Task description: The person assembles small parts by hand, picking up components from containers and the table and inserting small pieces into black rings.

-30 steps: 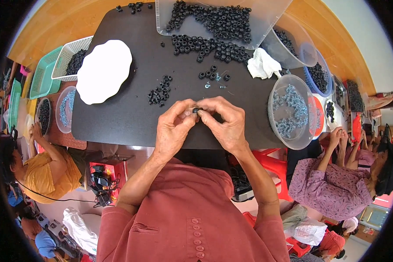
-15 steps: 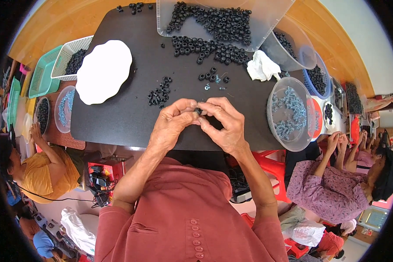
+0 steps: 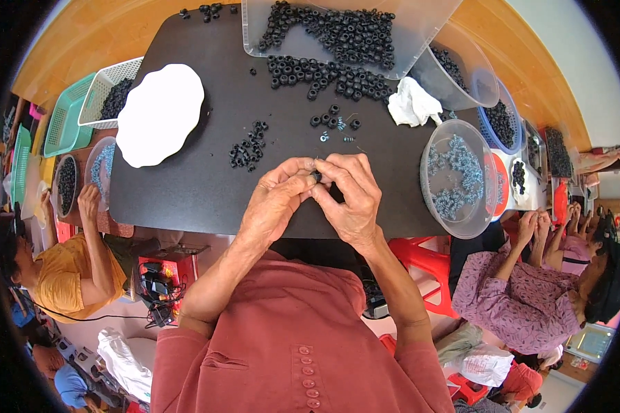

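Above the near edge of the dark table, my left hand [image 3: 274,201] is closed, with thumb and fingertips pinching a small black round part [image 3: 315,177]. Against that same part press the fingertips of my right hand [image 3: 353,195], also closed; most of the part is covered by fingers. Just beyond my hands lies a loose pile of small black parts [image 3: 249,147]. A few larger black ring-shaped parts [image 3: 334,110] sit farther off, with several little blue spring-like pieces [image 3: 324,136] beside them.
A clear bin [image 3: 420,41] holding black parts lies at the back. On the right stand a round tub [image 3: 434,199] of blue pieces, a crumpled white cloth [image 3: 413,103] and a blue basket [image 3: 490,131]. A white scalloped plate [image 3: 162,113] is at left. Co-workers sit on both sides.
My hands stay together on the small black part, with slight finger movement. The co-worker at left has reached a hand toward the tub of blue pieces. The view has shifted slightly.
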Demonstrator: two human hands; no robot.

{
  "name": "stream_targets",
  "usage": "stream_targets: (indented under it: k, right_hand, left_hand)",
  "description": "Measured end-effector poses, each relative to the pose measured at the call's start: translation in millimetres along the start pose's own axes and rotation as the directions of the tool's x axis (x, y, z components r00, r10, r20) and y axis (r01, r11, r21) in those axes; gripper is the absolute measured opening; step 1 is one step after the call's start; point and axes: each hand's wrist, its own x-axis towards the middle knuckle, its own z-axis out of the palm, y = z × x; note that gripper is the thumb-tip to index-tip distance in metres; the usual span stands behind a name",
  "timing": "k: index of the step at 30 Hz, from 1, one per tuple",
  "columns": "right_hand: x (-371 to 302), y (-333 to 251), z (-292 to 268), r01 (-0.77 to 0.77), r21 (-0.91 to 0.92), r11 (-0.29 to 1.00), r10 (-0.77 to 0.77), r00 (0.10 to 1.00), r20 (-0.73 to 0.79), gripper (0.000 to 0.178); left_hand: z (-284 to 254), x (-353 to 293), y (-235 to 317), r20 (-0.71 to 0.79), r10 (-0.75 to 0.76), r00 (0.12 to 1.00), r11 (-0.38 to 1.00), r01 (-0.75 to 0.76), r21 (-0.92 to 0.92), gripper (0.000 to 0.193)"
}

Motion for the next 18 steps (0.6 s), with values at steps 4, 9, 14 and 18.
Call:
stream_targets:
  k: [4, 9, 14, 18]
  right_hand:
    - [-1.9, 1.6, 1.7, 0.018, -0.009, 1.000, -0.018, 1.000, -0.021, 0.039]
    - [-2.7, 1.8, 2.5, 0.054, -0.071, 0.996, -0.056, 0.998, -0.028, 0.037]
    - [-1.6, 2.2, 1.8, 0.090, -0.095, 0.991, -0.092, 0.996, -0.019, 0.036]
    - [-1.0, 2.4, 0.9, 0.090, -0.102, 0.991, -0.093, 0.995, -0.024, 0.036]
  left_hand:
    - [2.4, 0.8, 1.2, -0.003, 0.004, 1.000, 1.000, -0.004, 0.014, 0.020]
    - [-2.7, 4.1, -2.9, -0.021, -0.006, 1.000, 0.999, 0.007, 0.053, 0.019]
    - [-7.0, 6.9, -2.8, 0.012, -0.027, 1.000, 0.999, 0.027, 0.037, 0.020]
    - [-4.3, 8.1, -0.8, 0.013, -0.041, 0.999, 0.998, 0.040, 0.037, 0.021]
